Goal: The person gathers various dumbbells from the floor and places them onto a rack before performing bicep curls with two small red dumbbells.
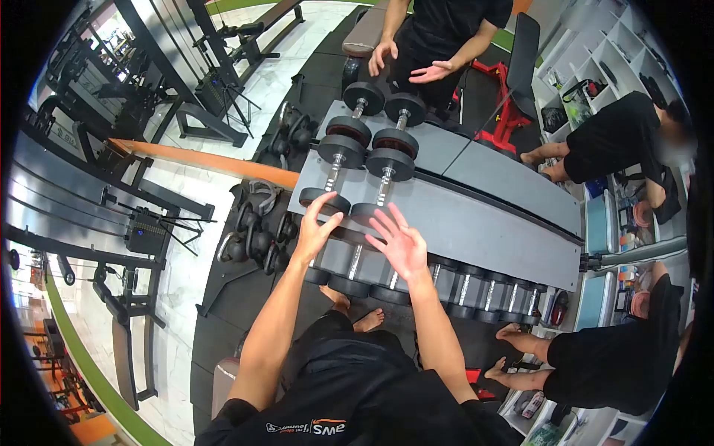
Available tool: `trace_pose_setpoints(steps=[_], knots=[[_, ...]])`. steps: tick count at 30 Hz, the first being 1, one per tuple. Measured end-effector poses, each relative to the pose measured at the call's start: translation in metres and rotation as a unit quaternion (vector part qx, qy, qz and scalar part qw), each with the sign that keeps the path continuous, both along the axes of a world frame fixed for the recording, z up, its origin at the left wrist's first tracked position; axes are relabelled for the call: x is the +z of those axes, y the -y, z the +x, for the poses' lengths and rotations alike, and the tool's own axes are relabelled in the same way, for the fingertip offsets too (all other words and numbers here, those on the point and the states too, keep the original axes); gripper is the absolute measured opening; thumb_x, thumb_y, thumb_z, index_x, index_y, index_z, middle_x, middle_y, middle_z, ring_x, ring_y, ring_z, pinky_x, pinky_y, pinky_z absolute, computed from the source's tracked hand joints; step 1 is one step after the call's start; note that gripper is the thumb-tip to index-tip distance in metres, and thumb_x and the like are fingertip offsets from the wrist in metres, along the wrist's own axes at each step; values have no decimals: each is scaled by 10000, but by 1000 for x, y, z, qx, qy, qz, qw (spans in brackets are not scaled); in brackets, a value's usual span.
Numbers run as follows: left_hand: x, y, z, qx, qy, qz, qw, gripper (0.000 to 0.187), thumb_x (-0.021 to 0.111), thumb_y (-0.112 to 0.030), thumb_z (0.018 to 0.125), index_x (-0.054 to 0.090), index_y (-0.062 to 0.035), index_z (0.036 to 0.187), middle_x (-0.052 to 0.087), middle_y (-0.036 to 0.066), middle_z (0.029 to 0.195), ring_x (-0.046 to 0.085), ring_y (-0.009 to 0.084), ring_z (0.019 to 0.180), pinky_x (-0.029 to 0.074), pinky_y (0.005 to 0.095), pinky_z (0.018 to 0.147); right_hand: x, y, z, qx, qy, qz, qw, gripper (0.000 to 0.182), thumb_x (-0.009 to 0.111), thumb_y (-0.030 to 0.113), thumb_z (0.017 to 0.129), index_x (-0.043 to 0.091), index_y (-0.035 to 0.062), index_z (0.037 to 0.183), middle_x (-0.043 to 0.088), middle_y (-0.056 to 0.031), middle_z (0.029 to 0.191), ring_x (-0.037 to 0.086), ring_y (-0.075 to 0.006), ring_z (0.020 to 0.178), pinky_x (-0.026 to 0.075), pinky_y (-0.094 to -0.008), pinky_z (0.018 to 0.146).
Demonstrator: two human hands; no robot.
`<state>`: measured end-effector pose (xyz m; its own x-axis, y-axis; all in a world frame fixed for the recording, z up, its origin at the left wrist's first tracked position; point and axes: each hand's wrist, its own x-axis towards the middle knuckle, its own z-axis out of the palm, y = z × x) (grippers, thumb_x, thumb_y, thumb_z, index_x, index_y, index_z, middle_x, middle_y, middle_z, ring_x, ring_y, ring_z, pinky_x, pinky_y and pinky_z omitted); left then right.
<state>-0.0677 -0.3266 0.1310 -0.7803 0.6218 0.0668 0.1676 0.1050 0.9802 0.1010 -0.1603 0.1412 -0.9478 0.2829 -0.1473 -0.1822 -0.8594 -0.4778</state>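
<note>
Two black dumbbells with chrome handles lie side by side on the grey top of the rack (476, 238), both pointing toward the mirror. My left hand (318, 232) is open, its thumb and fingers apart, right at the near end of the left dumbbell (335, 172). Palm up and fingers spread, my right hand (401, 244) hovers by the near end of the right dumbbell (387, 177) and overlaps it in this view. Neither hand is wrapped around a handle.
More dumbbells (465, 290) line the rack's lower tier. Kettlebells (256, 234) stand left of it. A mirror (513, 175) behind reflects my body and the weights. Another person (610, 372) sits at the right by shelves (632, 286). Cable machines (141, 234) fill the left.
</note>
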Motion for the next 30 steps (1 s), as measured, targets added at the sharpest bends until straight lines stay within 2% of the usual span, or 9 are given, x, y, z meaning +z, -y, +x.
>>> trace_pose_setpoints(steps=[3, 7, 12, 15, 18, 22, 25, 26, 30], knots=[[-10, -23, -40, -2, -163, -101, 981, 578, 737, -296, 774, 570, -100, 1292, 572, 116, 1304, 476, 287, 1251, 352, 415, 1063, 1, -14, -27, -42, 6, -48, 998, 736, 530, 258, 866, 227, 127, 1523, 295, -214, 1512, 304, -347, 1395, 276, -554, 1127], [-40, -40, -76, -9, -243, -232, 942, 656, 757, -453, 703, 597, -126, 1249, 577, 108, 1290, 468, 319, 1247, 275, 446, 1094, -6, -36, -61, -82, 68, -53, 993, 807, 561, 268, 827, 187, 117, 1527, 260, -271, 1503, 282, -412, 1391, 236, -592, 1141], [-66, -42, -84, -32, -293, -283, 913, 605, 822, -425, 617, 669, -136, 1127, 573, 85, 1232, 468, 304, 1182, 277, 487, 1061, -46, -74, -106, -129, 194, 13, 973, 727, 589, 288, 836, 326, 43, 1468, 269, -260, 1496, 343, -373, 1339, 256, -454, 1132], [-58, -43, -86, -22, -285, -278, 917, 569, 831, -406, 622, 682, -135, 1099, 565, 75, 1212, 467, 300, 1163, 285, 484, 1049, -59, -86, -141, -160, 250, 59, 953, 503, 657, 271, 802, 518, 54, 1234, 478, -172, 1277, 452, -278, 1147, 292, -371, 1053], [-58, -44, -89, -25, -281, -272, 920, 546, 824, -391, 639, 680, -135, 1099, 560, 79, 1211, 461, 298, 1170, 281, 487, 1047, -78, -93, -165, -167, 411, 122, 888, 310, 680, 235, 772, 572, 98, 1028, 562, -96, 1004, 522, -218, 930, 402, -338, 887], [-53, -45, -90, -23, -276, -276, 921, 574, 826, -383, 642, 660, -127, 1129, 558, 87, 1214, 460, 296, 1169, 281, 494, 1042, -128, -109, -184, -89, 452, 149, 875, 211, 696, 227, 741, 565, 112, 860, 495, -17, 724, 514, -179, 623, 448, -319, 587], [-51, -46, -90, -19, -272, -274, 922, 601, 825, -378, 648, 641, -125, 1161, 556, 91, 1218, 460, 295, 1170, 281, 497, 1041, -121, -123, -194, -4, 524, 132, 841, 232, 701, 238, 735, 561, 114, 873, 489, -6, 729, 509, -183, 637, 466, -392, 640], [-53, -47, -90, -24, -268, -279, 922, 620, 826, -376, 652, 626, -123, 1182, 553, 93, 1222, 459, 297, 1171, 282, 499, 1041, -110, -124, -196, 23, 568, 123, 813, 263, 689, 273, 764, 579, 130, 956, 583, -46, 817, 582, -220, 712, 469, -493, 694], [-51, -48, -92, -19, -293, -280, 914, 614, 813, -390, 650, 617, -125, 1167, 555, 72, 1206, 468, 294, 1144, 310, 468, 994, -129, -121, -193, 79, 578, 94, 807, 381, 644, 388, 829, 577, 157, 1124, 660, -151, 1111, 646, -354, 1013, 467, -566, 826]])
